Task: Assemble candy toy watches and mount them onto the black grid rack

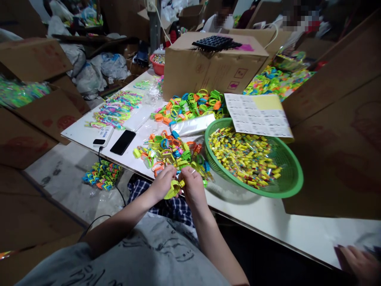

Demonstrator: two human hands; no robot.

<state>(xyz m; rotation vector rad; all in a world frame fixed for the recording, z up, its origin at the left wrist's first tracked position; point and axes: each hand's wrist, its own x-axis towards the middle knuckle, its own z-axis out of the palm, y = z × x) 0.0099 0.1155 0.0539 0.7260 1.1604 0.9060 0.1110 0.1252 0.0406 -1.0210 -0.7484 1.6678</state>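
My left hand (164,183) is closed on a yellow-green plastic band (171,191) that looks like a toy watch, just over the table's front edge. Close beside it, my right hand (193,183) pinches a small yellow piece (181,183) against the band's end; whether the two are joined I cannot tell. Beyond my hands lies a loose pile of colourful toy watch bands (172,149). To the right stands a green plastic basket (293,180) full of small yellow-wrapped pieces (244,157).
A printed sheet (258,113) rests over the basket's back rim. A black phone (123,142) and a white device with a cable (103,136) lie left. A cardboard box (208,67) stands behind; another carton (336,159) is right. Another person's hand (358,260) touches the table.
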